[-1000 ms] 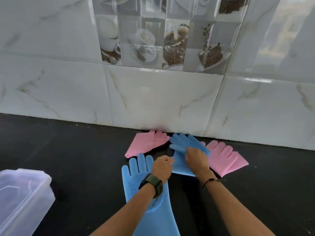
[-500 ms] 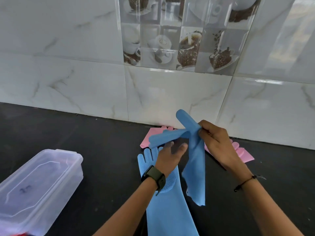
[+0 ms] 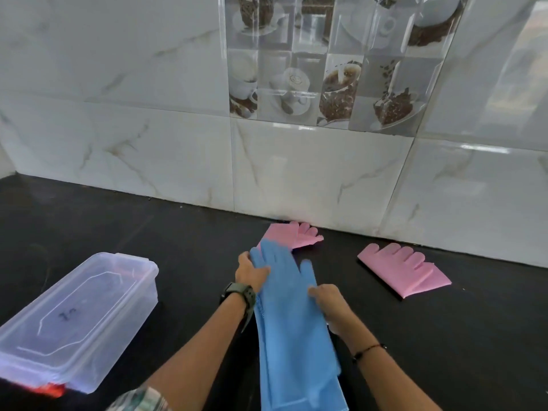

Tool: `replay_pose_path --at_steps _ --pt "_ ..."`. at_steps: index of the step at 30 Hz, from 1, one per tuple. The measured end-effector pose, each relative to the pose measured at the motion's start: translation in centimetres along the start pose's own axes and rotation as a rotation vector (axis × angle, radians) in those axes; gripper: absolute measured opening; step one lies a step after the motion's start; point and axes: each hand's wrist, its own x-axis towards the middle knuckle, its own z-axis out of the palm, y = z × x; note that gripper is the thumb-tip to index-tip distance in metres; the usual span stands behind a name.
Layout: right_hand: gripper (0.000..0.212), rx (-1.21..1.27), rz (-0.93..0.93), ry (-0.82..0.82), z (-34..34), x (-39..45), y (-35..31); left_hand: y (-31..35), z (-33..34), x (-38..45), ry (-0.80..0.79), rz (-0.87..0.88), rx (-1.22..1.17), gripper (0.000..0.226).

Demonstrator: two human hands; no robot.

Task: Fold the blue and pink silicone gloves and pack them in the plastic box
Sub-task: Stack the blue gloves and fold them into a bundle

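Bottom centre of frame: blue gloves (image 3: 293,336) lie stacked lengthwise on the black counter (image 3: 178,229), fingertips toward the wall. Left hand (image 3: 252,274) grips their left edge, thumb on top. Right hand (image 3: 329,304) pinches the right edge. Folded pink glove (image 3: 292,234) sits just behind, second pink glove (image 3: 406,272) centre right. Lidded plastic box (image 3: 74,315) lower left.

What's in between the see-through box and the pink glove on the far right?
In the head view, the blue gloves lie there on the black counter, with the left hand and right hand holding their sides.
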Motion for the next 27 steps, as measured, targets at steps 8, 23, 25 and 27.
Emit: replay_pose_path --at_steps 8,23,25,27 --pt "0.015 -0.078 0.007 0.03 0.8 0.6 1.3 -4.1 -0.2 2.1 0.06 -0.078 0.017 0.056" --pt "0.068 -0.251 0.027 -0.055 -1.3 -3.7 2.5 -1.7 -1.7 -3.7 -0.169 -0.146 0.289 0.08" --pt "0.071 -0.381 0.024 -0.032 -1.6 -5.0 3.6 -2.0 -1.7 -6.2 -0.266 -0.172 0.385 0.064" --pt "0.071 -0.421 0.02 -0.023 -1.7 -6.1 4.5 -2.5 -1.3 -8.4 -0.326 -0.168 0.515 0.055"
